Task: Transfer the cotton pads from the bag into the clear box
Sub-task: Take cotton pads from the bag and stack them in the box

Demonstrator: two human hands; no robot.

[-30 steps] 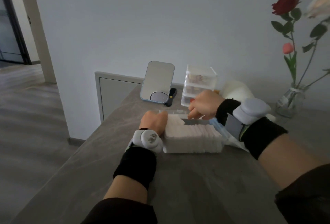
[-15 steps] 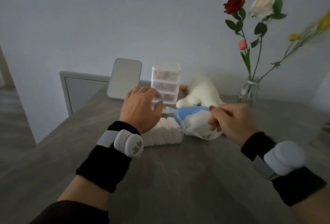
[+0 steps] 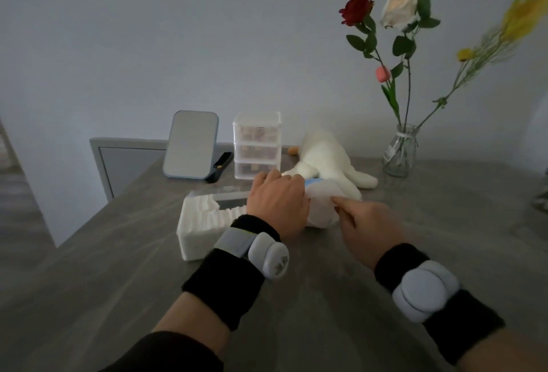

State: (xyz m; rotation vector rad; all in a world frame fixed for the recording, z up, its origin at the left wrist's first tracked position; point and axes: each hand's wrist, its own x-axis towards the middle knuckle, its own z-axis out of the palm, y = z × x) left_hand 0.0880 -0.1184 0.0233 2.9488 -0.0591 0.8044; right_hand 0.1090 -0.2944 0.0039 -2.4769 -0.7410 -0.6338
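Head view, inspector: State the position of the cotton pads (image 3: pixel 207 217) and of both hands.

Technician: The pads lie in a fanned row on the table (image 3: pixel 311 312). The clear box (image 3: pixel 221 193) shows its rim just behind them; whether the row sits inside its walls cannot be told. The left hand (image 3: pixel 277 202) lies palm down over the row's right end and the mouth of the bag (image 3: pixel 321 195). Its fingertips are hidden, so its grip cannot be told. The right hand (image 3: pixel 369 225) pinches the bag film between forefinger and thumb.

Inspector: Surrounding items?

Technician: A plush toy (image 3: pixel 326 158) lies just behind the bag. A mirror (image 3: pixel 191 143), a stacked drawer unit (image 3: pixel 256 149) and a vase (image 3: pixel 400 152) of flowers stand farther back, near the wall.
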